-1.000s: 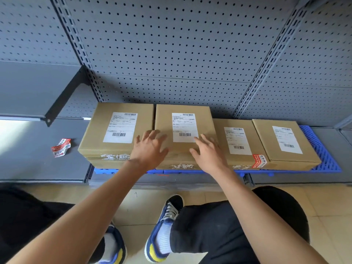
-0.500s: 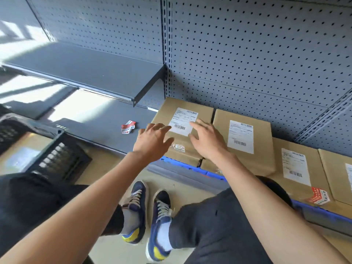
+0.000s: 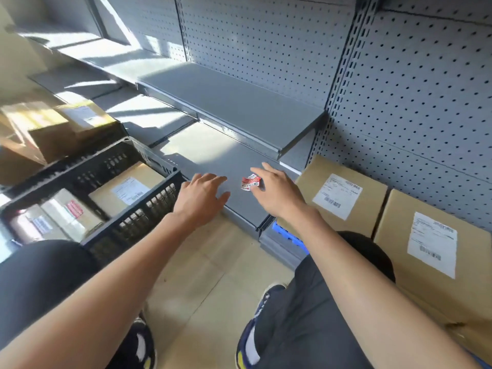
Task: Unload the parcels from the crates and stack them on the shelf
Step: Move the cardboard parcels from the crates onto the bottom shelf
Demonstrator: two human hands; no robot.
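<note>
While both hands hover empty over the grey bottom shelf (image 3: 213,161), the left hand (image 3: 198,199) and right hand (image 3: 277,193) spread relaxed fingers; labelled parcels (image 3: 125,193) lie in the black crate (image 3: 143,214), others (image 3: 343,195) stand shelved at right.

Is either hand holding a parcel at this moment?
No. The left hand and right hand hover open over the bare shelf, while parcels sit in the crate.

Brown parcels (image 3: 343,194) — black crate (image 3: 149,209), seemingly grey shelf (image 3: 213,158).
</note>
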